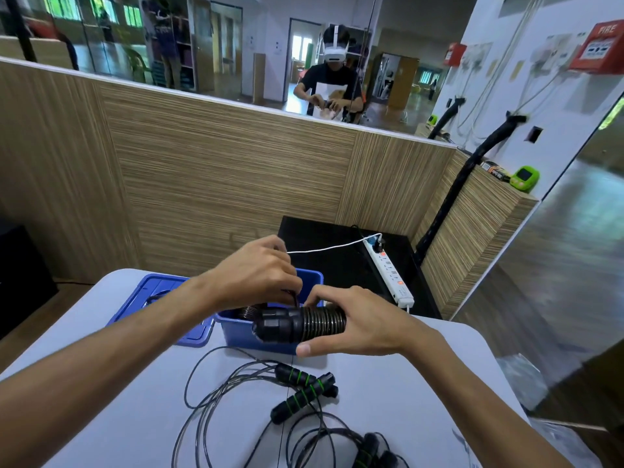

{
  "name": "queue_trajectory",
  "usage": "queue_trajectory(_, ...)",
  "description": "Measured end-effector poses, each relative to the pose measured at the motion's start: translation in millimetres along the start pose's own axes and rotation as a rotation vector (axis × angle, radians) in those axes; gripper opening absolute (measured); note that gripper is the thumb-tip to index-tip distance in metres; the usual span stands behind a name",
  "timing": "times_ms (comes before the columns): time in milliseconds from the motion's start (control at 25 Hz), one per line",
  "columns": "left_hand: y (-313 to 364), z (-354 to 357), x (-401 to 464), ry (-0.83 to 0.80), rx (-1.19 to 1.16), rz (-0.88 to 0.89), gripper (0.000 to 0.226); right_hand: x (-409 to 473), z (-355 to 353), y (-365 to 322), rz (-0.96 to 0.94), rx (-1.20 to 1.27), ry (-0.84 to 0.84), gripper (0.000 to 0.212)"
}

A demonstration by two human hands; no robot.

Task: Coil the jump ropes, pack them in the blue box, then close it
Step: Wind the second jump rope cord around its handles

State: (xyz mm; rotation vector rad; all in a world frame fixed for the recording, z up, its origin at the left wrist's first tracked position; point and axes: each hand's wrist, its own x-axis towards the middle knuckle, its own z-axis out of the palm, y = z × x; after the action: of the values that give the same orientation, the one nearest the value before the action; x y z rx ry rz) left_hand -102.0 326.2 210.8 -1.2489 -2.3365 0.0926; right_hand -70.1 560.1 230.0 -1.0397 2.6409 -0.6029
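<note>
My right hand grips a pair of black jump rope handles with rope wound tightly round them, held over the front of the open blue box. My left hand pinches the thin black rope end just above the handles. Another coiled rope lies inside the box. The blue lid lies flat to the left of the box. On the white table in front, a loose rope with black and green handles is spread out, and a second such rope lies near the front edge.
A white power strip with a white cable lies on a black stand behind the table. A wood-grain partition rises behind, with a mirror above showing a person wearing a headset. A green device sits on the partition ledge at the right.
</note>
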Motion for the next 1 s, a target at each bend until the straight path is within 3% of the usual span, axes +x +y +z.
queue_trajectory(80, 0, -9, 6, 0.029, 0.087, 0.079, 0.022, 1, -1, -5, 0.033, -0.187, 0.015, 0.056)
queue_trajectory(200, 0, -18, 12, 0.049, 0.178, 0.078, 0.019, 6, 3, -7, 0.070, -0.271, 0.053, 0.057)
queue_trajectory(400, 5, -18, 4, -0.011, 0.204, -0.056, 0.005, 20, 16, -5, 0.112, -0.371, 0.038, 0.067)
queue_trajectory(560, 10, -15, -6, 0.014, 0.164, -0.212, 0.011, 24, 30, 3, 0.114, -0.400, 0.075, 0.073)
queue_trajectory(680, 12, -15, -13, -0.011, 0.035, -0.437, 0.014, 23, 33, 7, 0.118, -0.428, 0.134, 0.082)
queue_trajectory(760, 10, -20, -14, -0.134, -0.146, -0.595, 0.012, 23, 32, 7, 0.113, -0.448, 0.149, 0.082)
queue_trajectory(880, 3, -23, -12, -0.327, -0.498, -0.656, 0.015, 22, 33, 6, 0.110, -0.468, 0.144, 0.082)
queue_trajectory(1000, 1, -30, -12, -0.317, -0.521, -0.678, 0.012, 18, 36, 4, 0.109, -0.456, 0.140, 0.082)
